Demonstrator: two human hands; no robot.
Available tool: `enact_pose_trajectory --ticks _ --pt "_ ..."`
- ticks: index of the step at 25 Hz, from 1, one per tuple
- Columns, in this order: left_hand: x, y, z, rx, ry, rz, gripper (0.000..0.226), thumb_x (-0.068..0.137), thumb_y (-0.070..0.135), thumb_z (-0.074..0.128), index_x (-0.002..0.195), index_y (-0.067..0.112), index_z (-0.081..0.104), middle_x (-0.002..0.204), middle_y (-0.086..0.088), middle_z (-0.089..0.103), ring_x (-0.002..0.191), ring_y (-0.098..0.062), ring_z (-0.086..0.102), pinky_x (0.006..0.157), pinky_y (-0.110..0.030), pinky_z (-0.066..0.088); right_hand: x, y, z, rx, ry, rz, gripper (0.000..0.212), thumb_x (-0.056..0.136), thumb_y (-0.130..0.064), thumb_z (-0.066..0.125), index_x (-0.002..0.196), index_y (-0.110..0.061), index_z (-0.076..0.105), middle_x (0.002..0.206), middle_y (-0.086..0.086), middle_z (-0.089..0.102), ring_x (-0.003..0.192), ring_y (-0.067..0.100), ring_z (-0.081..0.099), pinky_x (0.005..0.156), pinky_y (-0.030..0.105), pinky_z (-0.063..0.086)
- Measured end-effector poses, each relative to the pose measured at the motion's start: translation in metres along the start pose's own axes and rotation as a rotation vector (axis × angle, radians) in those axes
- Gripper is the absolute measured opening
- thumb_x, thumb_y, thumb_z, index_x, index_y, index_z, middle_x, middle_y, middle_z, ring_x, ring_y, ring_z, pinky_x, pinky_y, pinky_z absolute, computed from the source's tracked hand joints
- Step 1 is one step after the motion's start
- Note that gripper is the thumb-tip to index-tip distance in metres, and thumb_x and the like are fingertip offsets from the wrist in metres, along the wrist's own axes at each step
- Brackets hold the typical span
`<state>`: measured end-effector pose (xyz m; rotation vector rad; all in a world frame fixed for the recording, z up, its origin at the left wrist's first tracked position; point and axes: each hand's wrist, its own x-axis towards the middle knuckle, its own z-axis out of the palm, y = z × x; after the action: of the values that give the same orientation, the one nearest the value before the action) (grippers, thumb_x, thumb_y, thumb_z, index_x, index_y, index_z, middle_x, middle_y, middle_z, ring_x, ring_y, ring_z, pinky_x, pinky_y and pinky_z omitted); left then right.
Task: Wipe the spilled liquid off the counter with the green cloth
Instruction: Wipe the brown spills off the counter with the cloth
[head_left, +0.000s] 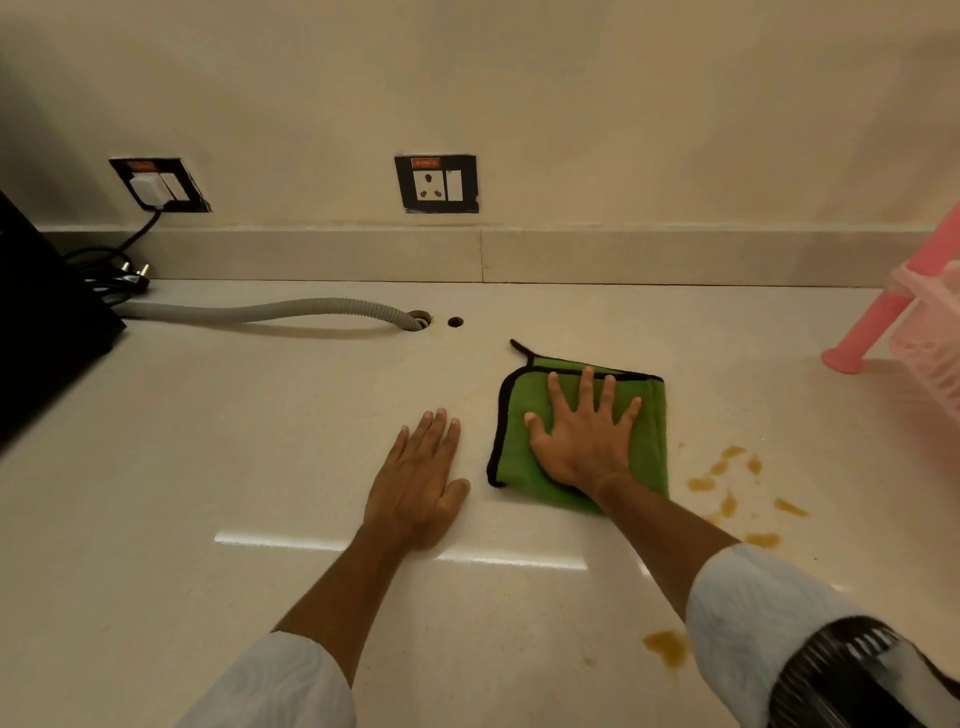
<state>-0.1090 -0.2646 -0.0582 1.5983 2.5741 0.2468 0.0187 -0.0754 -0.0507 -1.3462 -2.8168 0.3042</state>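
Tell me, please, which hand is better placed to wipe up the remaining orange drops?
The right hand: it lies flat on the green cloth, beside the spill. The left hand rests on bare counter.

No legible text. Wall socket plate at 12 o'clock carries a small red label on its top edge; print too blurred to read. Second socket plate at 10 o'clock has an orange label, likewise unreadable.

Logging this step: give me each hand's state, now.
Left hand: open, flat on the counter, holding nothing.
Right hand: open, fingers spread, pressing the green cloth flat.
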Motion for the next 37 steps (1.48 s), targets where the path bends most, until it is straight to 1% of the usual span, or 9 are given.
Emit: enact_pose_trajectory --ticks 2,6,11,17,22,26,28,33,37 --pt "0.001 0.0 0.001 0.004 0.007 -0.001 0.076 0.087 0.046 0.024 0.153 0.019 -0.002 0.163 -0.004 -0.005 0.149 -0.015 -0.008 0.122 -0.036 -0.005 0.014 -0.014 0.001 -0.019 0.003 -0.056 0.067 0.095 -0.063 0.014 0.156 -0.036 0.004 0.167 0.01 -0.003 0.151 0.04 -0.007 0.111 0.075 -0.009" --pt "0.002 -0.001 0.001 -0.002 0.012 -0.005 0.075 0.087 0.046 0.024 0.153 0.019 0.0 0.163 -0.004 -0.004 0.149 -0.014 -0.007 0.122 -0.036 -0.005 0.023 -0.009 0.0 -0.11 -0.037 -0.411 0.061 0.095 -0.067 0.012 0.152 -0.048 0.002 0.167 0.003 -0.001 0.153 0.032 -0.006 0.114 0.073 -0.004" --pt "0.0 0.0 0.0 -0.022 0.003 0.009 0.076 0.086 0.047 0.025 0.153 0.018 0.001 0.163 -0.005 -0.004 0.15 -0.015 -0.007 0.122 -0.036 -0.005 0.003 -0.012 0.004 -0.056 0.01 -0.143 0.07 0.091 -0.072 0.013 0.155 -0.042 0.005 0.167 0.009 -0.001 0.153 0.032 -0.005 0.116 0.066 -0.006" --pt "0.002 0.0 -0.004 -0.017 -0.027 0.011 0.073 0.091 0.044 0.027 0.152 0.017 -0.002 0.163 -0.007 -0.006 0.15 -0.017 -0.008 0.122 -0.038 -0.004 -0.047 0.037 -0.003 -0.134 -0.035 -0.467 0.075 0.086 -0.08 0.006 0.153 -0.048 -0.002 0.167 0.005 -0.003 0.154 0.026 -0.004 0.121 0.061 -0.003" --pt "0.0 0.002 -0.005 -0.015 -0.05 0.013 0.071 0.095 0.041 0.029 0.152 0.016 -0.006 0.163 -0.008 -0.008 0.149 -0.019 -0.011 0.122 -0.039 -0.005 -0.075 0.039 -0.002 -0.052 0.014 -0.031 0.077 0.087 -0.078 0.009 0.155 -0.042 0.001 0.166 0.007 -0.005 0.153 0.029 -0.008 0.118 0.059 -0.009" --pt "0.001 0.001 -0.005 -0.01 -0.052 0.008 0.071 0.093 0.042 0.027 0.152 0.015 -0.003 0.163 -0.007 -0.006 0.15 -0.019 -0.009 0.121 -0.037 -0.006 -0.12 0.066 0.002 -0.093 0.011 -0.395 0.074 0.088 -0.082 0.013 0.153 -0.049 -0.004 0.165 0.005 -0.008 0.154 0.027 -0.007 0.121 0.057 -0.006" --pt "0.001 0.002 -0.005 -0.003 -0.057 0.005 0.072 0.092 0.043 0.025 0.152 0.015 -0.003 0.163 -0.007 -0.006 0.15 -0.018 -0.009 0.121 -0.037 -0.006 -0.139 0.086 0.003 -0.094 0.009 -0.481 0.073 0.089 -0.081 0.018 0.152 -0.051 -0.003 0.166 0.002 -0.006 0.154 0.024 -0.006 0.122 0.053 -0.006" --pt "0.002 0.004 -0.009 0.025 -0.085 -0.015 0.077 0.084 0.046 0.017 0.152 0.015 -0.001 0.163 -0.008 -0.005 0.15 -0.019 -0.008 0.121 -0.037 -0.006 -0.123 0.077 -0.005 -0.041 0.039 -0.037 0.077 0.087 -0.078 0.009 0.155 -0.043 0.0 0.166 0.007 -0.006 0.153 0.028 -0.008 0.12 0.055 -0.009" --pt "-0.003 0.023 -0.013 0.033 -0.053 -0.064 0.08 0.081 0.041 0.019 0.152 0.012 -0.001 0.163 -0.012 -0.004 0.15 -0.022 -0.006 0.122 -0.038 -0.004 -0.14 0.098 0.001 -0.069 0.052 -0.262 0.078 0.085 -0.084 0.007 0.153 -0.046 0.001 0.165 0.006 -0.006 0.154 0.028 -0.005 0.12 0.056 -0.01"
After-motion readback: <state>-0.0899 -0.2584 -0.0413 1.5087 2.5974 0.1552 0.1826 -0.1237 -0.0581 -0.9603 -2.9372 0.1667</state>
